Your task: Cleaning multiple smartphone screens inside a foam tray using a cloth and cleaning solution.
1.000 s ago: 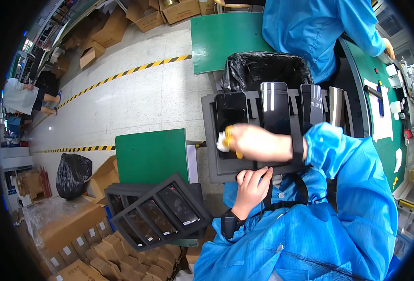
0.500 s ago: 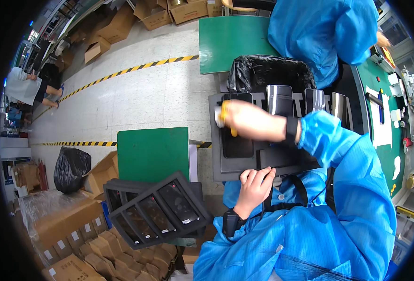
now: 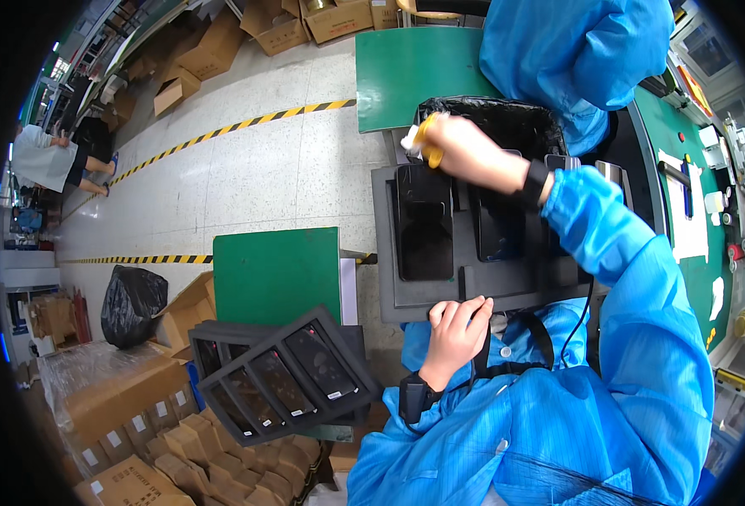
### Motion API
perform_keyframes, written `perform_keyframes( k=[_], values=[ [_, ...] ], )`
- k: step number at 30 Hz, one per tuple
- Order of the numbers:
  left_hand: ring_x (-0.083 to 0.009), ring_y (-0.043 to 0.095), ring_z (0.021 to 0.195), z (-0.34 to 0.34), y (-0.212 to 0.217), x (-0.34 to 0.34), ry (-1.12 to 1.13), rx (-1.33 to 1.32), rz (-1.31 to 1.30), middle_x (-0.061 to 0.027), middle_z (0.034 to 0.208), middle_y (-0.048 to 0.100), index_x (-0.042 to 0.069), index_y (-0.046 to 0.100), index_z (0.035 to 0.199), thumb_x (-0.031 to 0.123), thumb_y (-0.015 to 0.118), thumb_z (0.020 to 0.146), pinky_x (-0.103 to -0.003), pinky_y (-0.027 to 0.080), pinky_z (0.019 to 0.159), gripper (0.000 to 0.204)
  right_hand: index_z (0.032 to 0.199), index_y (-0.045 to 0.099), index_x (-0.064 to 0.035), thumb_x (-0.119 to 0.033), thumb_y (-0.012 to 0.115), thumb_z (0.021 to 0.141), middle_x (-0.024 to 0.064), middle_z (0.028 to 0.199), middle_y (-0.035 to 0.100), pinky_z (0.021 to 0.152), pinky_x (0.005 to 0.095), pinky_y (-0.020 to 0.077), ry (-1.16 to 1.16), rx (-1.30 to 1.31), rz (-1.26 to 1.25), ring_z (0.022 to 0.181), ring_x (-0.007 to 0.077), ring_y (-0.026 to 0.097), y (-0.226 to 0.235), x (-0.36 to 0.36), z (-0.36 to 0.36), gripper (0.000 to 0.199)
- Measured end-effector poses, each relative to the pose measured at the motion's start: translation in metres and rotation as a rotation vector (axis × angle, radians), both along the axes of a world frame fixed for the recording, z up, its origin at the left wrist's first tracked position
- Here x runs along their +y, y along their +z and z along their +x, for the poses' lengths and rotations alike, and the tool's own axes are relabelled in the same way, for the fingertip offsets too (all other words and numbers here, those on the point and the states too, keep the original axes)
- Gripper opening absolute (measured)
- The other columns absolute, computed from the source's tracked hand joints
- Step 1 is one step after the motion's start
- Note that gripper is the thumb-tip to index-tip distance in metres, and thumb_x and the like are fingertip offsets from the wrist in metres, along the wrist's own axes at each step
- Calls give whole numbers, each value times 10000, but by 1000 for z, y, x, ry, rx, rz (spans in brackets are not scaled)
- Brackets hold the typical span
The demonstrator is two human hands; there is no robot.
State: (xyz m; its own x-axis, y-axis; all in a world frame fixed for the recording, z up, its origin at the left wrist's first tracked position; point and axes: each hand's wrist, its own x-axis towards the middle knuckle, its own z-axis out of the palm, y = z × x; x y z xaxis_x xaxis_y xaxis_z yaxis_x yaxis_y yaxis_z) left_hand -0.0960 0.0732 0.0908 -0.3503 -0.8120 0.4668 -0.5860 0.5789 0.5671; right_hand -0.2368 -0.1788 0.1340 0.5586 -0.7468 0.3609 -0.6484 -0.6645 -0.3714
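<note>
Holds a yellow-and-white item (image 3: 423, 135) in the right grip (image 3: 465, 150), closed around it, with its white end poking out leftward above the far-left corner of the dark foam tray (image 3: 414, 295). Has the leftmost phone (image 3: 425, 232) lying flat at the left end of that tray, just nearer than the right grip; cannot tell about contact between item and phone. Has a second phone (image 3: 499, 232) farther right in the tray, partly hidden. Rests the left grip (image 3: 457, 337) at the tray's near edge, with bent fingers; cannot tell whether pinching or merely touching. Left of the tray, shows a green worktop (image 3: 275, 278) and, nearer, stacked trays (image 3: 365, 391) holding phones. Beyond the tray, shows a black-lined bin (image 3: 532, 122), then a co-worker (image 3: 558, 59) in blue.
</note>
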Motion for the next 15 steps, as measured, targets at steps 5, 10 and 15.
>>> perform_keyframes(
  k=[5,10,15],
  values=[
    [-155,551,754,2,0,2,23,4,9,9,977,632,111,701,1008,117,750,724,-332,341,844,288,870,629,23,-46,641,742,206,832,633,726,431,503,-15,-114,141,804,382,617,31,20,-5,146],
    [-143,546,755,1,2,0,9,1,6,8,992,624,106,688,1013,115,702,770,-324,343,861,244,857,603,30,25,595,672,216,795,586,727,445,490,223,23,167,808,387,596,6,71,-2,185],
    [-161,553,761,1,0,2,22,-6,-1,6,982,636,113,704,1004,115,751,718,-329,339,846,289,945,604,2,-24,622,778,179,905,577,751,427,481,-11,-35,132,865,386,567,7,9,-22,170]
  ],
)
